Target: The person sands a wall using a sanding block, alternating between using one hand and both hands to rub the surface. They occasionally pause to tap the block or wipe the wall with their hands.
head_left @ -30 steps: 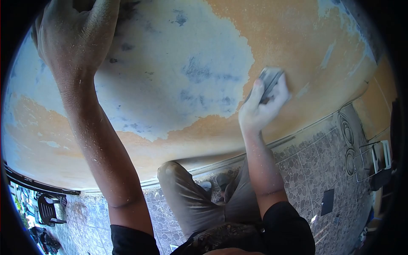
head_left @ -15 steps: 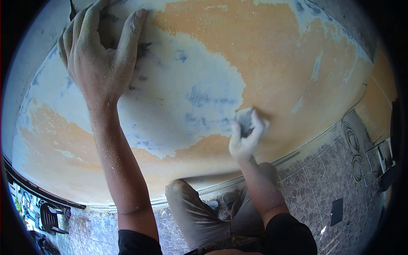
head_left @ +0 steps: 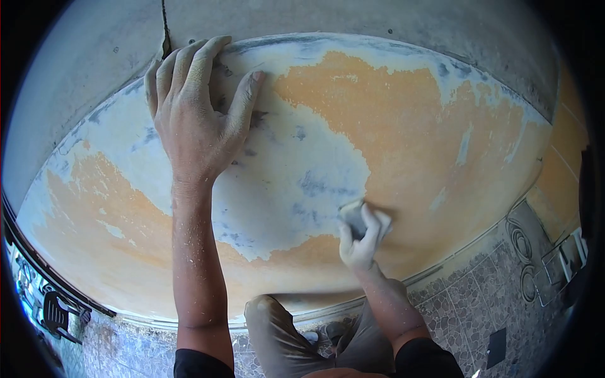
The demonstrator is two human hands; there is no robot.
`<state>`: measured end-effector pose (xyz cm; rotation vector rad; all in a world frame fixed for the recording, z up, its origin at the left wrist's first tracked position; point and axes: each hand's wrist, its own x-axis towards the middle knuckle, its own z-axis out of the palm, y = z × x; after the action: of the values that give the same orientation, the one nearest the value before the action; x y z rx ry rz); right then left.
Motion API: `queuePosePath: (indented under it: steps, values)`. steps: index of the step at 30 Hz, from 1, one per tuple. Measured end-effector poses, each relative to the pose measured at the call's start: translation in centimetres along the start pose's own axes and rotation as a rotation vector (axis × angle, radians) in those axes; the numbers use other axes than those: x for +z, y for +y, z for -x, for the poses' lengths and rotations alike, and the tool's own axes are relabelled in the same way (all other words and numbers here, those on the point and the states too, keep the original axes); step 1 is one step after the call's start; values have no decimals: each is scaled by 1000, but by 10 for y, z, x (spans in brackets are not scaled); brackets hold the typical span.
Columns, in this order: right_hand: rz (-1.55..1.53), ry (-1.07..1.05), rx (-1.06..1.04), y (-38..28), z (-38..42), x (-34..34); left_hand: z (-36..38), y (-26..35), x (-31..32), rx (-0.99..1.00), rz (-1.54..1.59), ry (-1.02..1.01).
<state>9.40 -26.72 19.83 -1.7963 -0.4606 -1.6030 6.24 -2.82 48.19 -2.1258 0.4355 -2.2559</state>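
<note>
Orange paint (head_left: 403,126) meets a pale patch (head_left: 271,189) on the wall (head_left: 138,264), and the grey block (head_left: 354,218) has just come down to that ragged border, at the patch's four o'clock. So the rubbing, as I judge it, now falls on the seam rather than on plain colour. The right hand (head_left: 362,244) pinches the block between thumb and curled fingers. Towards ten o'clock the left hand (head_left: 198,120) lies spread on the wall. A second ago the block was out on the orange, at the patch's three o'clock, and the left fingertips were out of sight; now they show, with a grey surface (head_left: 315,16) beyond at twelve.
</note>
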Motion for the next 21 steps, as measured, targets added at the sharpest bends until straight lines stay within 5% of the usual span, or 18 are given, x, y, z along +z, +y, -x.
queuePosePath:
  steps: [2,7,10,14,16,18,21]
  values:
    - [-104,189,54,-9,-87,5,0,0,-1,-8,-7,-6]
    - [-183,253,54,-38,-215,15,-3,3,-4,-44,25,-52]
    - [94,159,-156,-56,-163,20,-3,5,-7,-72,30,-83]
    - [-28,-42,-223,-21,36,24,-3,3,-6,-24,31,-44]
    - [6,-140,-281,-2,72,2,0,0,-8,-30,28,-78]
    - [71,-133,-280,9,57,-2,1,-5,-5,-4,-16,-85]
    - [-20,151,136,-1,-70,-3,2,-8,-1,6,-18,-61]
